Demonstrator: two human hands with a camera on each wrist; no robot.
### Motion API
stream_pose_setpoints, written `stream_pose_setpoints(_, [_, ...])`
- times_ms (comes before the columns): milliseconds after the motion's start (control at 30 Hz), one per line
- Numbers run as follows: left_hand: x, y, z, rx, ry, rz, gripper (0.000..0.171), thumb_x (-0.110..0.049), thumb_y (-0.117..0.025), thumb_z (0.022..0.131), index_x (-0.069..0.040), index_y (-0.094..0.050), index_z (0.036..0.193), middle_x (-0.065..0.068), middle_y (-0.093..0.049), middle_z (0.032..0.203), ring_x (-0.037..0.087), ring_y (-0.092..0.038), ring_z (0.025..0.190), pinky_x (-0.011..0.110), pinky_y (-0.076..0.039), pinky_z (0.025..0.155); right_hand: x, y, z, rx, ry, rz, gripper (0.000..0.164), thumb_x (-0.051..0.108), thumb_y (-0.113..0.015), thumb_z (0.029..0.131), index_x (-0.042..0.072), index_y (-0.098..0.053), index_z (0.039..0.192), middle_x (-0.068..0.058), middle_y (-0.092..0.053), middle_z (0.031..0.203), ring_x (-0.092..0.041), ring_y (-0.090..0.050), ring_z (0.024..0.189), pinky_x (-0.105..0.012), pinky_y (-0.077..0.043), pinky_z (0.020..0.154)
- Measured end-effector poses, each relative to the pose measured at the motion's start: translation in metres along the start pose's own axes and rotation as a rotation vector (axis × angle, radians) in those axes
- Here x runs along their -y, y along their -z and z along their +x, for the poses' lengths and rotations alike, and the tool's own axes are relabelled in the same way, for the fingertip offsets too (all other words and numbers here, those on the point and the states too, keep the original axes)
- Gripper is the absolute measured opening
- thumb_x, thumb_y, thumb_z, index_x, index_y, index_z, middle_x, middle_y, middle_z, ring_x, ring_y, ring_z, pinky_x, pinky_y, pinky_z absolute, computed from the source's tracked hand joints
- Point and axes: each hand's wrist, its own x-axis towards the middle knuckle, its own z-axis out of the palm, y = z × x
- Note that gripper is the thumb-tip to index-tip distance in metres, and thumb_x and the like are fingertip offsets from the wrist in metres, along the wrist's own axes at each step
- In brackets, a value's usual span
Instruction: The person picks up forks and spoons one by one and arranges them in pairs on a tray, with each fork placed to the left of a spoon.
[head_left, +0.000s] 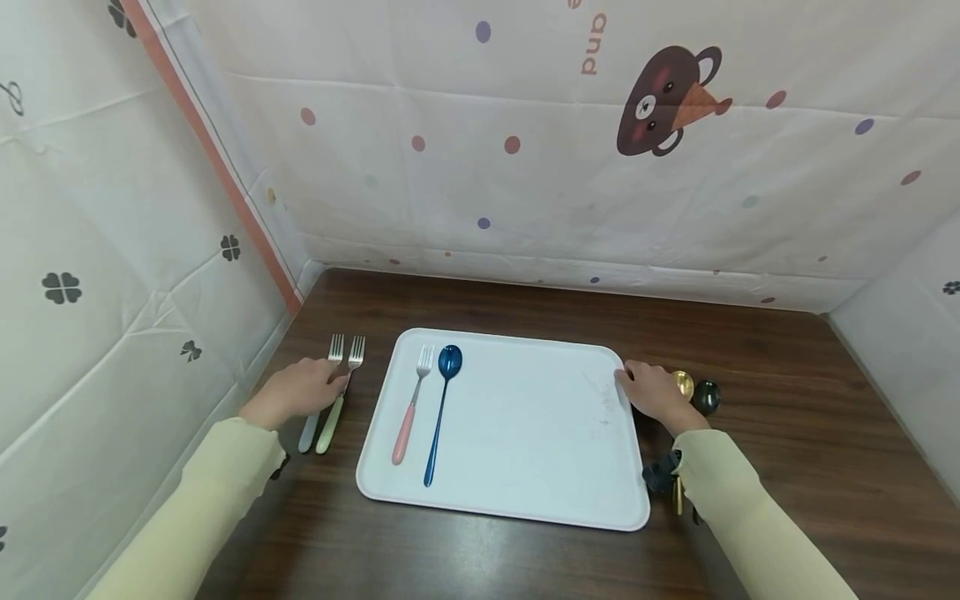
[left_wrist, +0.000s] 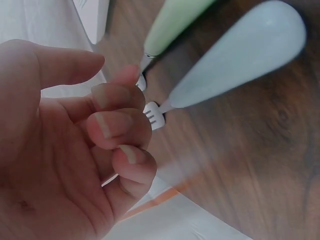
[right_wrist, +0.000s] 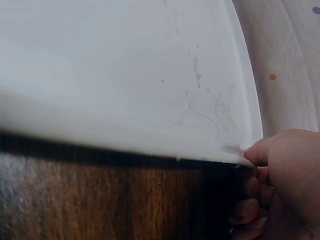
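Note:
My right hand pinches the right rim of a white tray near its far corner, thumb on top and fingers below. On the tray's left side lie a pink-handled fork and a blue spoon. Left of the tray, my left hand hovers over two forks, one with a pale blue handle and one with a green handle. Its fingers are loosely bent, the thumb stands apart, and nothing is in its grasp.
Beside my right hand lie a gold spoon and a black spoon, partly hidden by the wrist and sleeve. The brown wooden table meets patterned white cloth at the back and sides.

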Motion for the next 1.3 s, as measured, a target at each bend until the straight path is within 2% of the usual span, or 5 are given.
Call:
stream_pose_setpoints(100, [0.003, -0.002, 0.001, 0.006, 0.008, 0.016, 0.030, -0.027, -0.046, 0.099, -0.002, -0.062, 0.104, 0.007, -0.057, 0.074, 0.018, -0.051, 0.061, 0.033, -0.040, 0.053, 0.000, 0.000, -0.001, -0.001, 0.000, 0.005, 0.051, 0.032, -0.035, 0.103, -0.008, -0.045, 0.133, -0.032, -0.054, 0.127, -0.042, -0.058, 0.106, -0.058, -0.044, 0.095])
stream_pose_setpoints(300, [0.007, -0.007, 0.003, 0.028, 0.045, 0.004, 0.027, -0.027, -0.050, 0.097, -0.008, -0.059, 0.080, 0.004, -0.050, 0.065, 0.016, -0.047, 0.055, 0.030, -0.036, 0.048, 0.000, 0.000, -0.001, -0.006, 0.001, 0.009, 0.050, 0.031, -0.035, 0.103, -0.008, -0.046, 0.133, -0.032, -0.055, 0.127, -0.042, -0.058, 0.107, -0.058, -0.045, 0.095])
stream_pose_setpoints(467, [0.006, -0.011, 0.004, 0.038, 0.061, 0.004, 0.026, -0.028, -0.055, 0.096, -0.008, -0.062, 0.082, 0.005, -0.053, 0.066, 0.017, -0.049, 0.057, 0.030, -0.037, 0.049, 0.000, -0.001, -0.001, -0.012, 0.001, 0.009, 0.049, 0.031, -0.036, 0.103, -0.007, -0.047, 0.132, -0.032, -0.055, 0.126, -0.041, -0.059, 0.105, -0.057, -0.045, 0.094])
stream_pose_setpoints(633, [0.004, -0.012, 0.003, 0.041, 0.054, 0.008, 0.026, -0.029, -0.058, 0.094, -0.005, -0.065, 0.087, 0.005, -0.056, 0.068, 0.017, -0.051, 0.058, 0.031, -0.039, 0.051, 0.000, -0.001, -0.002, -0.009, 0.000, 0.016, 0.050, 0.031, -0.036, 0.103, -0.007, -0.044, 0.135, -0.033, -0.053, 0.130, -0.044, -0.057, 0.111, -0.059, -0.043, 0.096])
stream_pose_setpoints(1300, [0.001, -0.017, 0.006, 0.024, 0.058, 0.051, 0.031, -0.028, -0.056, 0.094, -0.011, -0.057, 0.068, 0.003, -0.052, 0.060, 0.016, -0.049, 0.053, 0.030, -0.037, 0.048, 0.002, 0.000, -0.001, 0.003, -0.022, 0.022, 0.053, 0.032, -0.035, 0.103, -0.007, -0.040, 0.139, -0.033, -0.049, 0.135, -0.046, -0.054, 0.116, -0.059, -0.041, 0.099])
